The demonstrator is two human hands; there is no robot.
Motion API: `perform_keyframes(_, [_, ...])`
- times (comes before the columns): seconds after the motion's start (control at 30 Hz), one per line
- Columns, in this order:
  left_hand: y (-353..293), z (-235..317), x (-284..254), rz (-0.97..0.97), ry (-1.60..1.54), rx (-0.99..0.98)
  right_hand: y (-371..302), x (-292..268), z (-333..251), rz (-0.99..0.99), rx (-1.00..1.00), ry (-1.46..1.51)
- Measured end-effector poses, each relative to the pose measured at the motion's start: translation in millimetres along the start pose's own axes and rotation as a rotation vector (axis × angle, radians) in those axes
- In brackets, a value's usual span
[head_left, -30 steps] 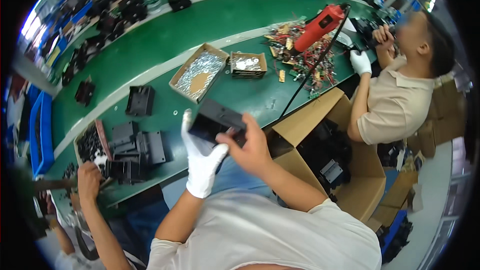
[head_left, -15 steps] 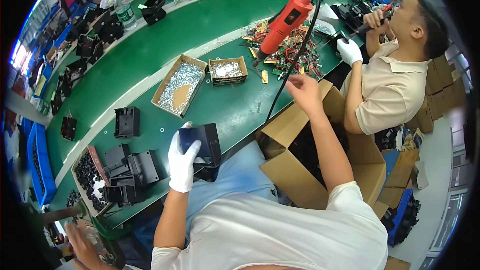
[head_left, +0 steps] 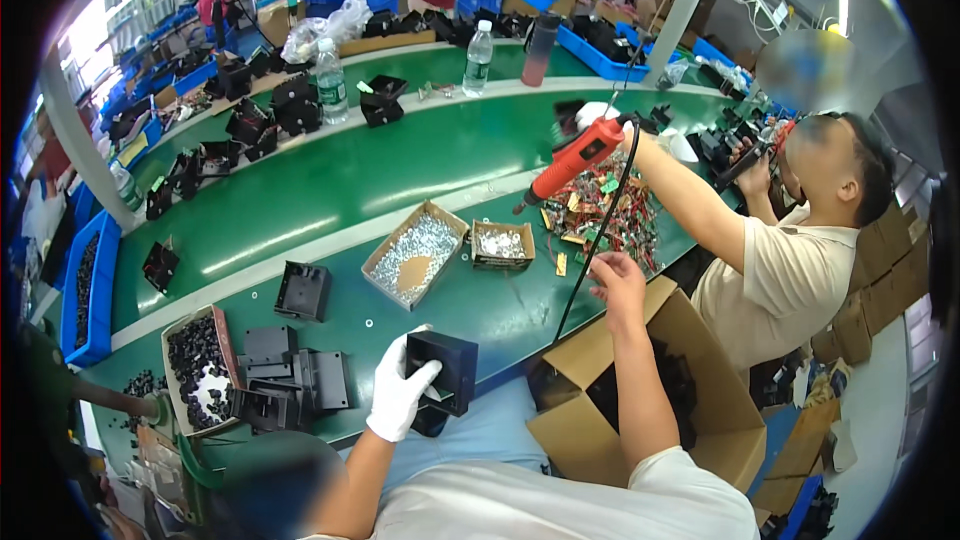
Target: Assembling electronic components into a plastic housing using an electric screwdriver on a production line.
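My left hand [head_left: 400, 388], in a white glove, is closed around a black plastic box [head_left: 456, 365] at the near edge of the green workbench. The thumb lies across its open side. Bare, my right hand [head_left: 622, 288] is raised beside a hanging black cable [head_left: 590, 265], fingers loosely curled and apart, with nothing visible in them. That cable belongs to a red electric screwdriver [head_left: 575, 162] hanging tilted over the bench. Ahead of my hands are a cardboard tray of metal washers [head_left: 413, 273] and a smaller box of metal pieces [head_left: 503, 262].
Black housings [head_left: 325, 380] and a tray of small black parts [head_left: 229, 345] lie at left. An open carton [head_left: 560, 440] stands below my right forearm. A co-worker's arm [head_left: 690, 190] reaches past a pile of wired boards [head_left: 625, 220]. Bottles [head_left: 478, 60] stand farther back.
The view has tilted up, showing more of the room. The co-worker's gloved hand has reached forward behind the screwdriver with a black part. My left hand still holds the box, now turned.
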State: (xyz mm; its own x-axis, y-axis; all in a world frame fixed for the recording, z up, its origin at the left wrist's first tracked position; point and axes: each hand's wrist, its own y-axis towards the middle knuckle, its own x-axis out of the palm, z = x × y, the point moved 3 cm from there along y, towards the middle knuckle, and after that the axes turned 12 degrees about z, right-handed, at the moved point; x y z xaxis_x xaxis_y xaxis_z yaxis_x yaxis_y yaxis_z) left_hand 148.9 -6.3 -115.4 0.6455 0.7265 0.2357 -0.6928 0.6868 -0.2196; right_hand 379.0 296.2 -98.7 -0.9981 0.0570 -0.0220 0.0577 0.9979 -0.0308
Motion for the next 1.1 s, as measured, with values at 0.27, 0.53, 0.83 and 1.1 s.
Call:
perform_keyframes(0.27, [7.0,-10.0,-1.9,-0.042,0.001,0.066,28.0,-10.8,17.0,-0.535,0.825,0.970])
perform_keyframes(0.53, [5.3,-5.1,-3.3,-0.025,-0.002,0.109,20.3,13.1,-26.3,-0.495,0.263,0.426])
perform_keyframes(0.83, [2.9,-4.2,-1.0,-0.027,0.001,0.038,13.3,-30.9,-45.5,-0.137,-0.044,0.677])
perform_keyframes(1.1, [8.5,-0.2,-7.3,0.057,-0.108,-0.140,-101.4,-18.8,-63.6,-0.216,-0.131,0.510])
